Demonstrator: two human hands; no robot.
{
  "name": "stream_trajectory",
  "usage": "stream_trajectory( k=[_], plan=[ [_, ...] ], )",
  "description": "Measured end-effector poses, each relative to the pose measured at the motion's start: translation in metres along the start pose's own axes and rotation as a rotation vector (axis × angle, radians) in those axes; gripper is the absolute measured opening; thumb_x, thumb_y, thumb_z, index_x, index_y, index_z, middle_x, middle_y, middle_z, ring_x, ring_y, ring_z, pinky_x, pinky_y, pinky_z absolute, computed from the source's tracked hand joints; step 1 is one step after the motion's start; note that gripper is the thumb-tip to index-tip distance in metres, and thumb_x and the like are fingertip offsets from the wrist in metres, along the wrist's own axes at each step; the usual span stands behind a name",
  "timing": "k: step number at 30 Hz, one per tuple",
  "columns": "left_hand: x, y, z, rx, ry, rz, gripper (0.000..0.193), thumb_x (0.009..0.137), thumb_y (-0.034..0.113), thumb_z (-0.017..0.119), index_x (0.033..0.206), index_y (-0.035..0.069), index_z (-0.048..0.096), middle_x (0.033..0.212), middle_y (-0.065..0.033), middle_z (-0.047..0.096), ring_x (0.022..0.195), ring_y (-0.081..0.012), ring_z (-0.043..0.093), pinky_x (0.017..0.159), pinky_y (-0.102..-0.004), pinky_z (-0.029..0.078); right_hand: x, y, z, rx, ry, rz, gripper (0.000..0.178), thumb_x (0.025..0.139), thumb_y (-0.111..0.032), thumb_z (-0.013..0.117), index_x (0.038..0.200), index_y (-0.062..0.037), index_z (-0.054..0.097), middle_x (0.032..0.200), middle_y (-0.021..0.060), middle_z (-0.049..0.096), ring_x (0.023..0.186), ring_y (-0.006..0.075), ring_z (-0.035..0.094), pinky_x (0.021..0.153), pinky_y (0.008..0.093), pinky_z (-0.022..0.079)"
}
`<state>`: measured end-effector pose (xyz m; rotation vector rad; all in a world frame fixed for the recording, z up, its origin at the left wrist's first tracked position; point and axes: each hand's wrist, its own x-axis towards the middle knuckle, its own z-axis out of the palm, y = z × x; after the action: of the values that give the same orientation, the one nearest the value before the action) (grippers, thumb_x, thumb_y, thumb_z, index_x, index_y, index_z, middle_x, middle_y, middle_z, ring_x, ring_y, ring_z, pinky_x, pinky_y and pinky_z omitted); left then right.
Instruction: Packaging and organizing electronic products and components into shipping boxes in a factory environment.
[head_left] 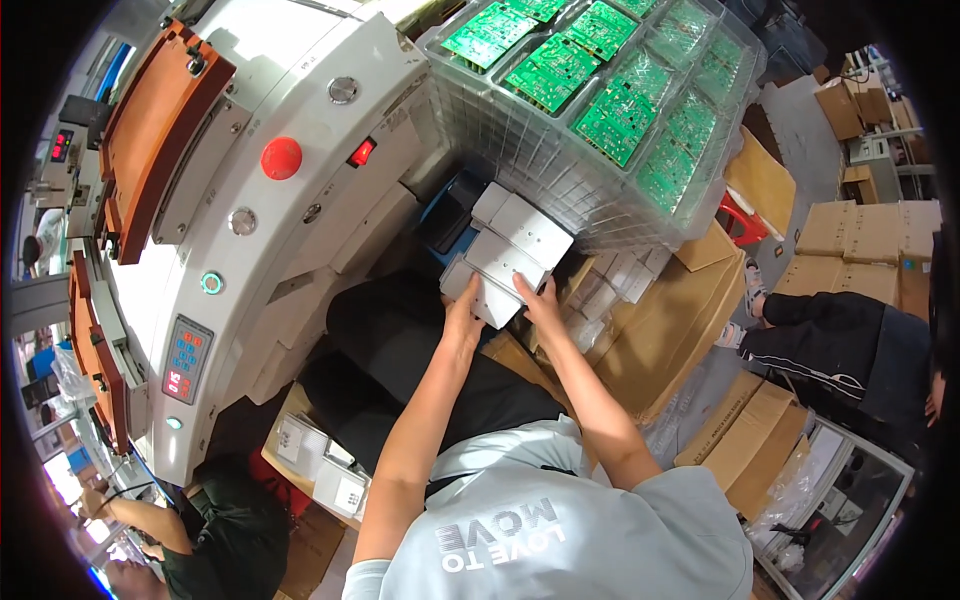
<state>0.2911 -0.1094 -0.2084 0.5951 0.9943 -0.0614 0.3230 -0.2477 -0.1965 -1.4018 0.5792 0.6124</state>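
Three white plastic cases lie in a row in front of me, beside the stack of clear trays. The nearest white case is between my hands. My left hand grips its left end, thumb on top. At its right end my right hand closes on the edge, the thumb near the seam with the middle case. The far case touches the middle one and has small holes in its face. The undersides of the cases and some fingertips are hidden. A dark blue bin shows under their left side.
Clear plastic trays hold green circuit boards. To the left stands a grey-white machine with a red button. An open cardboard box sits at right; more white cases lie lower left. Other people are nearby on both sides.
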Motion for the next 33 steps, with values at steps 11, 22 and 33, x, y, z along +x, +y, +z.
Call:
stream_trajectory(
  k=[11, 22, 33],
  plan=[
    [0.010, -0.009, -0.018, 0.119, 0.017, 0.033, 0.074, 0.081, 0.022, 0.073, 0.138, 0.014, 0.026, 0.135, -0.0097, 0.043, 0.125, -0.0273, 0.041, 0.097, -0.0544, 0.036, 0.006, 0.025, 0.012, -0.085, 0.173, 0.015, 0.060, 0.079, -0.043, 0.072, 0.117, -0.0019, 0.050, 0.109, 0.0064, 0.060, 0.093, 0.0151, 0.055, 0.074, 0.0297, 0.042],
    [0.025, -0.015, -0.035, 0.059, 0.097, 0.120, 0.058, 0.081, 0.009, 0.071, 0.129, 0.010, 0.039, 0.123, -0.0092, 0.053, 0.112, -0.0259, 0.053, 0.088, -0.0494, 0.045, 0.001, 0.019, 0.005, 0.252, 0.018, 0.038, 0.060, 0.074, -0.040, 0.078, 0.116, -0.0051, 0.052, 0.111, 0.0062, 0.061, 0.100, 0.0171, 0.058, 0.082, 0.0336, 0.044],
    [0.015, 0.008, -0.020, -0.100, -0.254, -0.049, 0.047, 0.100, 0.029, 0.040, 0.138, 0.002, 0.034, 0.139, -0.0141, 0.042, 0.129, -0.0310, 0.041, 0.108, -0.0477, 0.033, 0.012, 0.031, 0.001, 0.215, 0.076, -0.025, 0.073, 0.073, -0.048, 0.077, 0.119, -0.0004, 0.045, 0.115, 0.0113, 0.057, 0.105, 0.0199, 0.055, 0.085, 0.0381, 0.044]
  ],
)
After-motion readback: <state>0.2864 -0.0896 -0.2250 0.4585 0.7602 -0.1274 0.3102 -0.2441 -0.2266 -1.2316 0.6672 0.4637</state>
